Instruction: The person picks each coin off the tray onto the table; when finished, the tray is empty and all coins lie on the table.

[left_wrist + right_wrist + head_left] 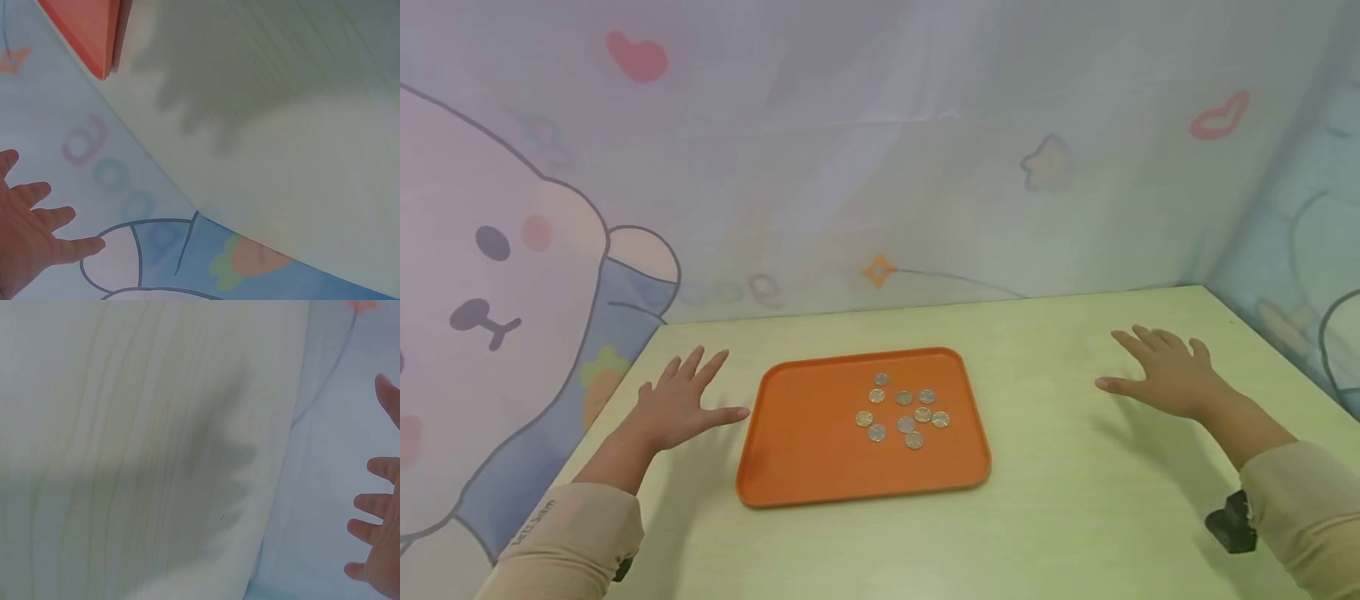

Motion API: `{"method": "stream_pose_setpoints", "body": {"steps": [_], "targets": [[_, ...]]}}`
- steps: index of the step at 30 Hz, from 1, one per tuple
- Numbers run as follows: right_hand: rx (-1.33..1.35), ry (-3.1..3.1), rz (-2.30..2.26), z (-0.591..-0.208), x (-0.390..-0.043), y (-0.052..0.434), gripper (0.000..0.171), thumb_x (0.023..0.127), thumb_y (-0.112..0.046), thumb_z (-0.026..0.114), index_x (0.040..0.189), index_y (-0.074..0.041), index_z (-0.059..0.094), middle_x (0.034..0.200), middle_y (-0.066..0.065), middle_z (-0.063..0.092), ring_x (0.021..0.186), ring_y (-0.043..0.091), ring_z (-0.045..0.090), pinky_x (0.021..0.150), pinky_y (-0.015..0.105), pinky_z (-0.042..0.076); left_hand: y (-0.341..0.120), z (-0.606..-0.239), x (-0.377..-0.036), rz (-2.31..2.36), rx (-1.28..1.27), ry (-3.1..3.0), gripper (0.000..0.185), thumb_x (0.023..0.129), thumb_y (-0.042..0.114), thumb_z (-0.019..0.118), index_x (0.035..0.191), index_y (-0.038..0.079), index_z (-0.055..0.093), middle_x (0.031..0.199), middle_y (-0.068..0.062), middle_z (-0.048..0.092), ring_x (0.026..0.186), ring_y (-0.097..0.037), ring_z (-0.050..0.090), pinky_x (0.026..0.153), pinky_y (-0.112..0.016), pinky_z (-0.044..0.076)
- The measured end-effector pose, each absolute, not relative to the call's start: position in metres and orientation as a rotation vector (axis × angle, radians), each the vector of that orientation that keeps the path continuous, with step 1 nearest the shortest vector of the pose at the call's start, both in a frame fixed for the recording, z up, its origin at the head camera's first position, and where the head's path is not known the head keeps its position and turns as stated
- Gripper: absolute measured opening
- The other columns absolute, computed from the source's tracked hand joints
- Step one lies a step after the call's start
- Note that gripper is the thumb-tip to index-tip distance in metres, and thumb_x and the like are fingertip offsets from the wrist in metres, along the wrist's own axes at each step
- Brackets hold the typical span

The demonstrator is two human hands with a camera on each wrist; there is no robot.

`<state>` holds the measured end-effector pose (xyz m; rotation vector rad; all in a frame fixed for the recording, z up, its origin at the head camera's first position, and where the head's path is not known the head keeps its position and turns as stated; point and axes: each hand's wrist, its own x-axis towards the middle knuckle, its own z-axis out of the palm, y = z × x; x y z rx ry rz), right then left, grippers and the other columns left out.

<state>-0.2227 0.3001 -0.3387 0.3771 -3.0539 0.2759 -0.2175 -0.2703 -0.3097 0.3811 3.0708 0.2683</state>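
An orange tray [805, 450] lies on the pale wooden table. Several coins [877, 432], silver and gold-toned, are scattered flat over its middle and right part. My left hand [673, 408] hovers beside the tray's left edge, fingers spread and thumb pointing toward the rim. Well to the right of the tray, my right hand [1172, 375] is held over the table with its fingers spread too. Neither hand holds anything. In the left wrist view a corner of the tray [94, 44] shows, with the left hand [31, 231] at the lower left. The right hand [384, 519] appears at the right wrist view's edge.
A cloth backdrop [925, 167] with printed hearts, a star and a bear stands behind the table [1060, 500] and along its sides. A black device [1234, 523] is worn at the right wrist, by the sleeve. Both hands cast shadows on the tabletop.
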Motion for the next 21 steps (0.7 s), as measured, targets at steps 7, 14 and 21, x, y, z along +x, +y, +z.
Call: {"method": "stream_pose_setpoints", "body": {"steps": [7, 14, 21], "targets": [[0.504, -2.966, 0.720, -0.345, -0.228, 0.286, 0.076, 0.081, -0.044, 0.054, 0.129, 0.009, 0.027, 0.129, 0.030, 0.028, 0.115, 0.045, 0.025, 0.088, 0.057, 0.022, -0.272, -0.312, -0.219, 0.523, 0.416, 2.989, 0.090, 0.075, 0.053, 0.055, 0.138, 0.005, 0.011, 0.136, -0.028, 0.011, 0.118, -0.047, 0.017, 0.082, -0.067, 0.015], [0.502, -2.918, 1.004, -0.349, -0.230, 0.261, 0.069, 0.084, -0.040, 0.050, 0.131, 0.004, 0.026, 0.130, 0.024, 0.030, 0.113, 0.041, 0.033, 0.085, 0.055, 0.030, -0.274, -0.321, -0.224, 0.740, 0.488, 2.904, 0.082, 0.078, 0.032, 0.061, 0.135, -0.005, 0.014, 0.133, -0.029, 0.019, 0.117, -0.045, 0.023, 0.090, -0.055, 0.024], [0.521, -2.869, 1.199, -0.361, -0.236, 0.236, 0.059, 0.084, -0.037, 0.052, 0.126, 0.002, 0.036, 0.119, 0.022, 0.044, 0.104, 0.034, 0.045, 0.082, 0.046, 0.039, -0.274, -0.331, -0.226, 0.931, 0.342, 2.743, 0.078, 0.080, 0.031, 0.060, 0.137, 0.003, 0.015, 0.130, -0.026, 0.029, 0.111, -0.041, 0.037, 0.082, -0.048, 0.038]]}}
